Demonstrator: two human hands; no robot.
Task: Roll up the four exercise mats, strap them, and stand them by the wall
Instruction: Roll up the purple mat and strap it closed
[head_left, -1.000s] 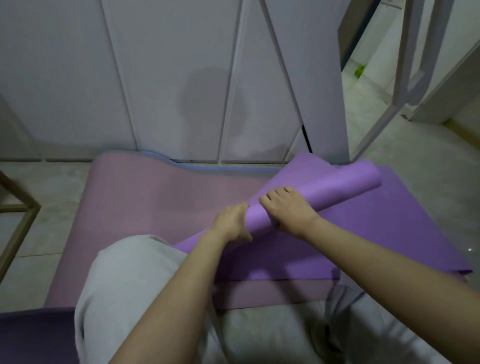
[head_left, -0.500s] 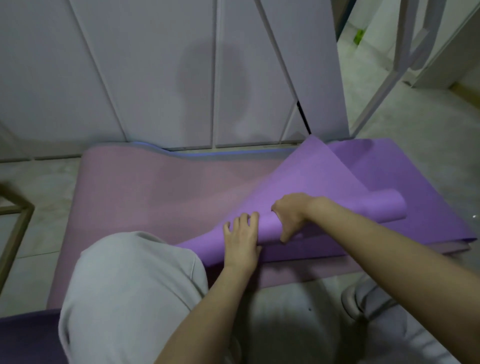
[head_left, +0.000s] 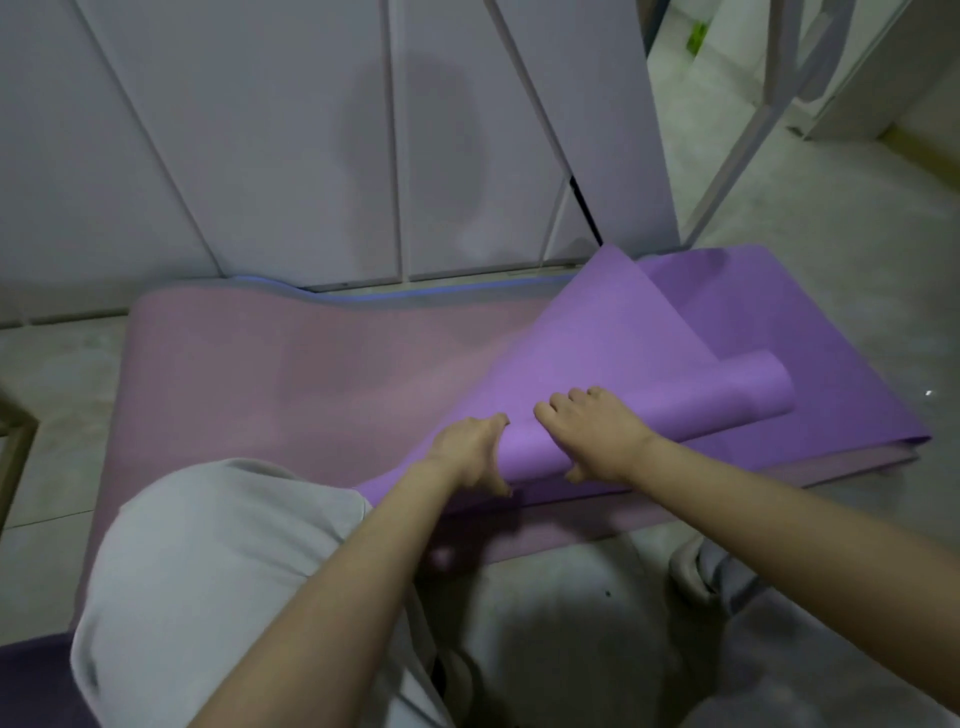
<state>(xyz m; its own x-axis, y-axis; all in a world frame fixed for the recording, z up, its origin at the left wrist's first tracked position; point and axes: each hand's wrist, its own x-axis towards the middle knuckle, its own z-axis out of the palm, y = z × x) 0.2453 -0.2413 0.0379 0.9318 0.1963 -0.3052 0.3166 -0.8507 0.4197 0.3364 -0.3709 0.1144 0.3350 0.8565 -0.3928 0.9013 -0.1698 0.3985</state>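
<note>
A bright purple mat (head_left: 613, 353) lies on the floor at the right, its near end curled into a loose, skewed roll. My left hand (head_left: 470, 454) grips the left part of that roll, fingers over the top and thumb below. My right hand (head_left: 592, 434) grips it just to the right, fingers curled over the top. The roll's far end (head_left: 763, 384) sticks out to the right. A pink mat (head_left: 291, 374) lies flat beneath and to the left. Under the pink mat a blue edge (head_left: 415, 293) of another mat shows.
White cabinet doors (head_left: 311, 135) stand right behind the mats. A white frame leg (head_left: 727, 171) slants down at the upper right. My grey-clad knee (head_left: 218, 561) is at the lower left. A wooden frame (head_left: 15, 447) is at the left edge. A dark purple corner (head_left: 31, 686) shows bottom left.
The roll loosened and skewed from a tighter tube a second ago. My left hand went from lying flat on the sheet to gripping the roll; my right hand shifted back on top.
</note>
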